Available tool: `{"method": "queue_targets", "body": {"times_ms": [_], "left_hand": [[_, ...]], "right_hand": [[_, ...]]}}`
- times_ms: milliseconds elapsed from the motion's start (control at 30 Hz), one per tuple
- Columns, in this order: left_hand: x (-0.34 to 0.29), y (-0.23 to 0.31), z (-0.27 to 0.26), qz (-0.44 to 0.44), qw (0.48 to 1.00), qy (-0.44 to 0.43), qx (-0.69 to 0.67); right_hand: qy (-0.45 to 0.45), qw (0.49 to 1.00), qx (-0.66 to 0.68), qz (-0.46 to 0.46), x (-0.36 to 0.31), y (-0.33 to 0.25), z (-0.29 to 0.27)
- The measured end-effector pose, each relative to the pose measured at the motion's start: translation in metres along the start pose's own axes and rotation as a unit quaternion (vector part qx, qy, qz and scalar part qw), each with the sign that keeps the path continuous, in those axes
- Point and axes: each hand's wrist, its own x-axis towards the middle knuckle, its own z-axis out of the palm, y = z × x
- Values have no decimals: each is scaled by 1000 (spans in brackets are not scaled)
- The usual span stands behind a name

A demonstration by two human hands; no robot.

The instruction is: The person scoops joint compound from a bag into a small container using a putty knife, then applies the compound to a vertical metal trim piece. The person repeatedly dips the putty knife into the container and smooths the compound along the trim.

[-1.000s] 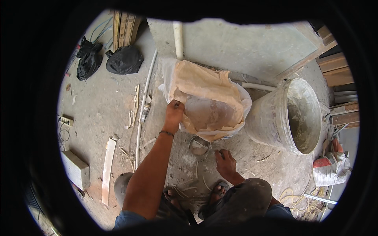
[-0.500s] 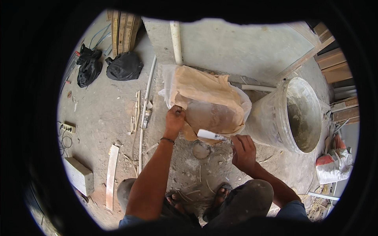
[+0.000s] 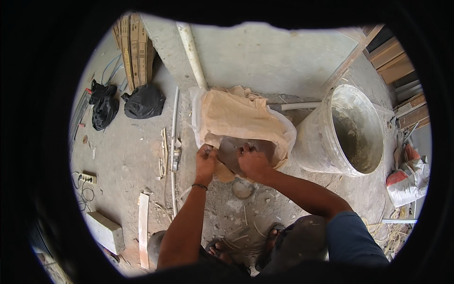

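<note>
A torn-open brown paper bag (image 3: 234, 111) with a white plastic outer layer lies on the dusty floor in front of me, grey powder (image 3: 229, 146) showing in its mouth. My left hand (image 3: 205, 165) is closed on the near left edge of the paper. Inside the opening, over the powder, my right hand (image 3: 254, 163) has its fingers curled; the white flat-bladed tool seen in it earlier is hidden from view here. Just below the bag's mouth, a small round pale container (image 3: 242, 189) sits on the ground.
Right of the bag a large tilted, mortar-stained bucket (image 3: 314, 142) stands close by. A white pipe (image 3: 174, 142) runs along the floor to the left. Black plastic bags (image 3: 144, 103), a concrete block (image 3: 105, 232) and a power strip (image 3: 88, 178) lie farther left. A wall (image 3: 265, 61) rises behind.
My right hand has moved from in front of the bag, where it held the white flat-bladed tool, forward and left into the opening. My left hand keeps its hold on the paper edge.
</note>
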Motion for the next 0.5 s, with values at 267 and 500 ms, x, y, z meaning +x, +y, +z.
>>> {"method": "queue_targets", "body": {"times_ms": [267,500], "left_hand": [[1,3,-1,-31,999,-26,-18],[-2,23,8,-11,997,-75,15]], "right_hand": [[-44,987,144,63,3,50,30],[-155,968,174,93,26,55,76]]}}
